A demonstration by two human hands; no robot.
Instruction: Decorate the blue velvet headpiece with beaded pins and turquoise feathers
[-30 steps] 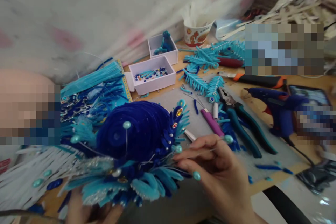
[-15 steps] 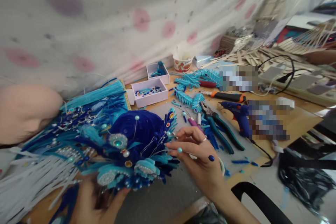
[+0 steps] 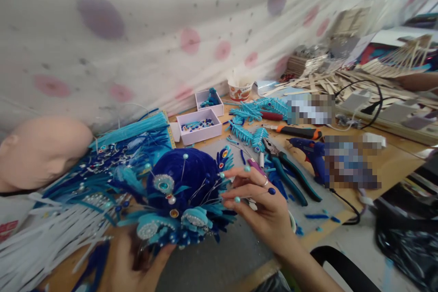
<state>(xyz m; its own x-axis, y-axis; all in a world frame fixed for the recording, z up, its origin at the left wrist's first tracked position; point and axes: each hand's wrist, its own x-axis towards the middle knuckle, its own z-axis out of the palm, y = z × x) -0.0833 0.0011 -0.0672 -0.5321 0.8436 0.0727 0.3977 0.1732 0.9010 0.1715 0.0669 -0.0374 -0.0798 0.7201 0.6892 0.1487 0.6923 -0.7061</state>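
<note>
A dark blue headpiece (image 3: 186,173) stands tilted in front of me, trimmed with light blue petals, gems, pearls and beads on thin wires. My left hand (image 3: 137,260) grips its lower front edge from below, and part of those fingers is hidden under the trim. At the right side of the headpiece, my right hand (image 3: 260,200) pinches a thin wire among the bead-tipped stems. Small light blue beads (image 3: 237,199) and a dark blue bead (image 3: 271,190) show against its fingers. Which bead belongs to the pinched wire I cannot tell.
Pliers (image 3: 290,171), an orange-black cutter (image 3: 299,132) and a blue glue gun (image 3: 313,155) lie to the right. White boxes (image 3: 201,133) of beads and a paper cup (image 3: 239,91) stand behind. A mannequin head (image 3: 44,150) and white strips (image 3: 51,237) are at left.
The view has shifted slightly, so everything appears a little lower and farther right. My right index finger has lifted and straightened towards a bead on the headpiece. My left hand keeps its hold.
</note>
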